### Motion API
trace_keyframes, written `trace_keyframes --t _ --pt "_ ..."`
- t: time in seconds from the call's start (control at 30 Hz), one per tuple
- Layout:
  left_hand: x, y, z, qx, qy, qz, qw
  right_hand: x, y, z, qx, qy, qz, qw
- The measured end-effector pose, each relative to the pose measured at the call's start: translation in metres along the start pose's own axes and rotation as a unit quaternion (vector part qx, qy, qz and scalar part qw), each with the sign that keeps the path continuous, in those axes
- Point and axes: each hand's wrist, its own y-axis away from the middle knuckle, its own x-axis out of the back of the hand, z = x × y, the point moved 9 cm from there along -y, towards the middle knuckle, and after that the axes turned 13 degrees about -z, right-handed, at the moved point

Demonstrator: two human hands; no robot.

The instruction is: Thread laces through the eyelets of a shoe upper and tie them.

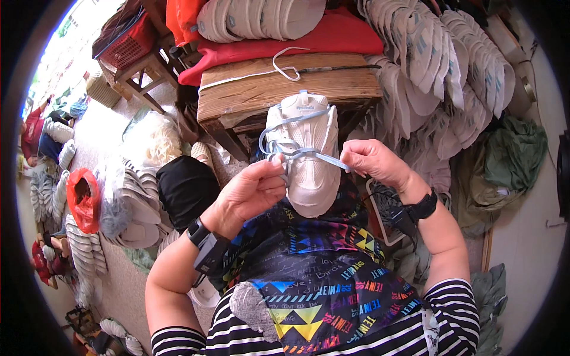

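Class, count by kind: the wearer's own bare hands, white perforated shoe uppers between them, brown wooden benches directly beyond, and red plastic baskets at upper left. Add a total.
Bare left hand and bare right hand: 2
White perforated shoe upper: 1
Brown wooden bench: 1
Red plastic basket: 1
Total: 5
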Motion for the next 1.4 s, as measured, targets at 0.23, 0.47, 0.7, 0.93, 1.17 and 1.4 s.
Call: trace_keyframes --t 0.23,0.47,0.7,0.93,1.17,1.4 --pt "0.005 -0.005 -0.003 0.036 -0.043 -0.013 0.998 -0.008 -0.001 -0.017 0.01 0.06 -0.007 0.998" --pt "-0.016 -0.01 0.001 0.034 0.036 -0.008 0.999 0.001 -0.002 0.004 -0.006 0.013 -0.024 1.0" --pt "-0.003 0.012 0.033 0.032 -0.098 0.039 0.994 0.012 0.009 -0.011 -0.019 0.031 0.122 0.992" --pt "-0.065 -0.004 0.086 -0.068 -0.142 -0.032 0.987 -0.104 0.011 -0.078 0.242 0.512 -0.006 0.824" --pt "-0.168 -0.023 0.151 -0.117 -0.322 -0.142 0.929 -0.114 0.011 -0.057 0.204 0.554 -0.027 0.807" --pt "-0.299 0.003 0.182 -0.169 -0.336 -0.412 0.83 -0.124 0.014 -0.068 0.207 0.59 -0.014 0.78"
